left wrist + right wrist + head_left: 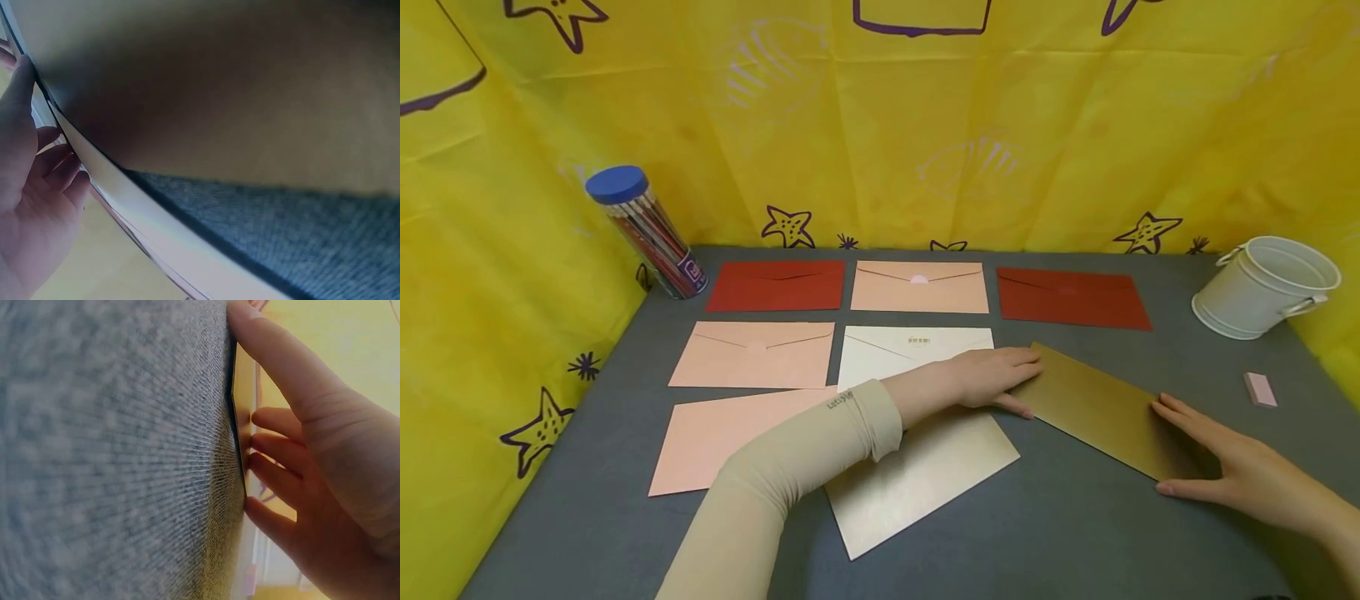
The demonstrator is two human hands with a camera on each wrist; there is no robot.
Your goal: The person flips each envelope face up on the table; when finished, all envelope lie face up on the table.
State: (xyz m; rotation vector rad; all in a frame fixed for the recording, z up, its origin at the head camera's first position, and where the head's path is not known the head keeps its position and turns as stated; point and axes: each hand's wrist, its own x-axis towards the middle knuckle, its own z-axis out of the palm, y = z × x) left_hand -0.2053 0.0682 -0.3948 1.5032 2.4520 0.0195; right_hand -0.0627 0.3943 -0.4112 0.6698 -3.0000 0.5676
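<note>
A gold envelope (1093, 408) lies slantwise on the grey table at the right of the rows. My left hand (981, 379) reaches across and rests its fingertips on the envelope's left end, thumb at the near edge. At the other end, my right hand (1232, 462) touches it with nearly straight fingers at the far edge and thumb at the near edge. Beneath my left forearm lie a pale gold envelope (925, 492), a pink envelope (700, 446) and a white envelope (880, 354), each partly hidden. In the right wrist view, the gold envelope (244, 431) appears edge-on.
Along the back lie a left red envelope (775, 287), a peach envelope (920, 296) and a right red envelope (1071, 300). Another peach envelope (748, 358) lies in front. A blue-lidded pencil tub (651, 237), a white bucket (1247, 296) and a pink eraser (1260, 389) stand around them.
</note>
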